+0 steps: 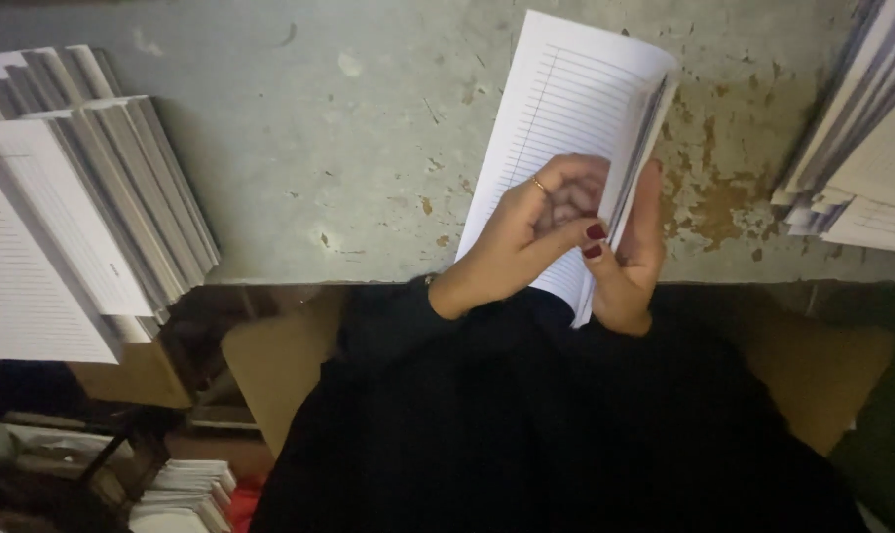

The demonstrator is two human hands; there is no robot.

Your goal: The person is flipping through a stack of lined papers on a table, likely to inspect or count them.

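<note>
A folded bundle of white lined sheets (566,109) stands tilted on the worn grey-green table (319,158), its top leaning away from me. My left hand (526,232), with a ring and dark red nails, lies across the front lined page near its lower half, thumb at the bundle's right edge. My right hand (633,252) cups the bundle from behind and below on the right side. Both hands grip it near the table's front edge. The lower corner of the bundle is hidden by my hands.
Fanned stacks of lined sheets (82,207) lie at the table's left, overhanging its front edge. Another stack (862,148) sits at the right edge. More paper bundles (181,494) rest low at the left. My dark clothing fills the lower middle, with brown cardboard (280,365) beside it.
</note>
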